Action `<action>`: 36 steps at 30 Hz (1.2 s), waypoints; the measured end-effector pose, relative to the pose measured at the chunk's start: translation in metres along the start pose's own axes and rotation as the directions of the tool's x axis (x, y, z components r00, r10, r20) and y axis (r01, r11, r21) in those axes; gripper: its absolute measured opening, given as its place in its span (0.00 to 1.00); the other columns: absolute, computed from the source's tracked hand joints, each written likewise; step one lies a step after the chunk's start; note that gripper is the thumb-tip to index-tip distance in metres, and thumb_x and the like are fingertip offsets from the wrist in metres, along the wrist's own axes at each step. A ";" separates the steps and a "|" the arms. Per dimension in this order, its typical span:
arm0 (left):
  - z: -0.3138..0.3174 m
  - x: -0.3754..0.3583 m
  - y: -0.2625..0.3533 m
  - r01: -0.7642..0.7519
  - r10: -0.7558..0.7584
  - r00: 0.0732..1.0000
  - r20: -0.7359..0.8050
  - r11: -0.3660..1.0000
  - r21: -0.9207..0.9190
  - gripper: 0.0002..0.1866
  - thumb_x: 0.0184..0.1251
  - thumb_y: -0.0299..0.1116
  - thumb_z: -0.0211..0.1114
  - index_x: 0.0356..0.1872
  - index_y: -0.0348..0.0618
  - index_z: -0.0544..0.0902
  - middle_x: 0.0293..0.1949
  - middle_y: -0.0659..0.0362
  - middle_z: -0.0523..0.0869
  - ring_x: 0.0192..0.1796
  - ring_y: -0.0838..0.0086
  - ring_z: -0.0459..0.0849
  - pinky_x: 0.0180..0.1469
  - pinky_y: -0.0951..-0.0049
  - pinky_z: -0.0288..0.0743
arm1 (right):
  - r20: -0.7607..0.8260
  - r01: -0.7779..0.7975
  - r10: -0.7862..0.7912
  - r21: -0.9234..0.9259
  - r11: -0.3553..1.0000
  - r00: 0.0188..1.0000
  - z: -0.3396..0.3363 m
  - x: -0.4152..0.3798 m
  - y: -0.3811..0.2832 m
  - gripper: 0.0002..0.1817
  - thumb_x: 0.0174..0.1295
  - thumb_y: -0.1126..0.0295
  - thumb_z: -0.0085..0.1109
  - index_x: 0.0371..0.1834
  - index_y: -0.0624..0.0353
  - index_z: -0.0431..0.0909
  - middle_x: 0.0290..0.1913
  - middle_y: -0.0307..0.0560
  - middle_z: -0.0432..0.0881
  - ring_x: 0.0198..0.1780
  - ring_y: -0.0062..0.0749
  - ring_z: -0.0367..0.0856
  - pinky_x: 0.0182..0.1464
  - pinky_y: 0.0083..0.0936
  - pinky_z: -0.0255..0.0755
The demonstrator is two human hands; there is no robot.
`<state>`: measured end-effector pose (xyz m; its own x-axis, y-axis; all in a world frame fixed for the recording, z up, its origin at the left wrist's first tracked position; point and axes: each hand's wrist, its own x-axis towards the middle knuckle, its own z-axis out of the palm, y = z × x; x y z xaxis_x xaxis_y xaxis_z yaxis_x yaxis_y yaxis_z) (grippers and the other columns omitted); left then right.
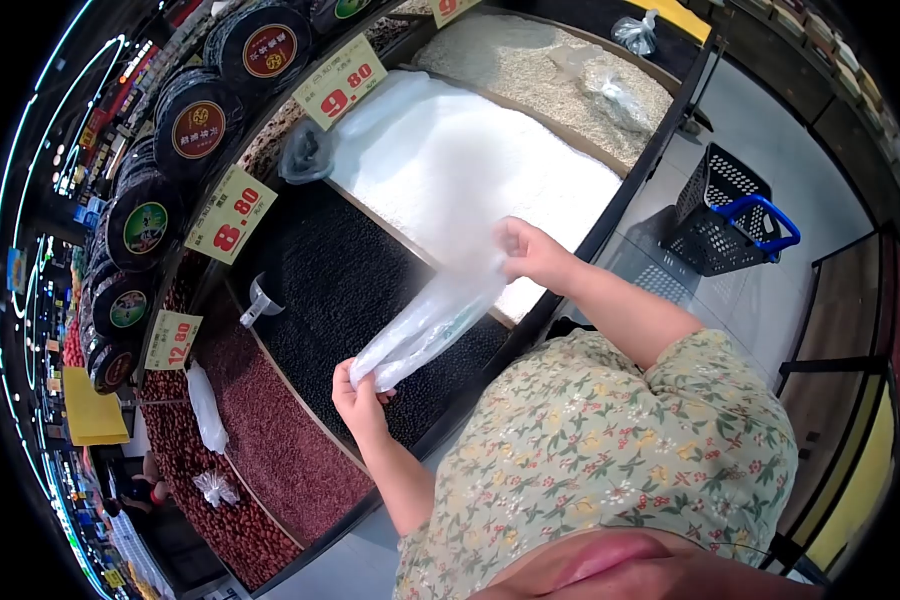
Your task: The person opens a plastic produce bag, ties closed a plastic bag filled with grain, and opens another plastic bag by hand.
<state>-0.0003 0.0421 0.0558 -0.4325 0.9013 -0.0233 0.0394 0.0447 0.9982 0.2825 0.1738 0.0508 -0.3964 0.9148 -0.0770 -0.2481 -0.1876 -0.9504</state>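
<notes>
Sectioned display bins (670,62) spread before the person. Nearest, a clear plastic bag (425,325) stretches between both hands — left hand (363,397) pinching one end over the black beans (315,260), right hand (532,255) gripping the other above the white grain (400,125). Their dark front rim (638,180) crosses beneath the forearms; rightward, a black basket (705,245) stands on tiled floor (805,150). Past the bag, a scoop (262,303) rests on the beans, dark red grains (270,440) alongside — and farther back, price cards (230,215).
</notes>
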 end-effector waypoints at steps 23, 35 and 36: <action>-0.029 0.101 -0.045 -0.106 -0.226 0.910 -0.348 0.683 -0.722 0.20 0.67 0.34 0.51 0.58 0.38 0.63 0.51 0.46 0.74 0.48 0.56 0.79 0.41 0.65 0.78 | -0.204 -0.185 0.139 -0.227 0.956 0.969 -0.240 -0.025 -0.007 0.13 0.61 0.71 0.53 0.49 0.60 0.73 0.41 0.40 0.80 0.36 0.18 0.76 0.37 0.14 0.68; 0.155 0.101 -0.026 -0.014 -0.143 0.858 -0.493 0.953 -0.301 0.25 0.65 0.33 0.52 0.63 0.40 0.60 0.62 0.49 0.64 0.54 0.61 0.75 0.49 0.65 0.69 | -0.428 -0.415 -0.652 -0.891 0.187 0.625 -0.451 -0.138 -0.066 0.12 0.55 0.70 0.57 0.43 0.58 0.77 0.41 0.46 0.80 0.45 0.41 0.76 0.50 0.33 0.69; 0.184 0.094 -0.020 -0.001 -0.102 0.879 -0.466 0.976 -0.216 0.25 0.66 0.32 0.51 0.63 0.41 0.60 0.61 0.50 0.66 0.52 0.64 0.76 0.47 0.69 0.69 | -0.407 -0.485 -0.702 -0.869 0.100 0.584 -0.472 -0.151 -0.070 0.12 0.54 0.69 0.57 0.43 0.56 0.77 0.41 0.47 0.80 0.46 0.44 0.76 0.51 0.35 0.68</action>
<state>0.1244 0.2053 0.0236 -0.8039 0.5869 -0.0964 -0.1551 -0.0504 0.9866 0.7766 0.2179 -0.0133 0.3029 0.8115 0.4998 0.9352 -0.1520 -0.3199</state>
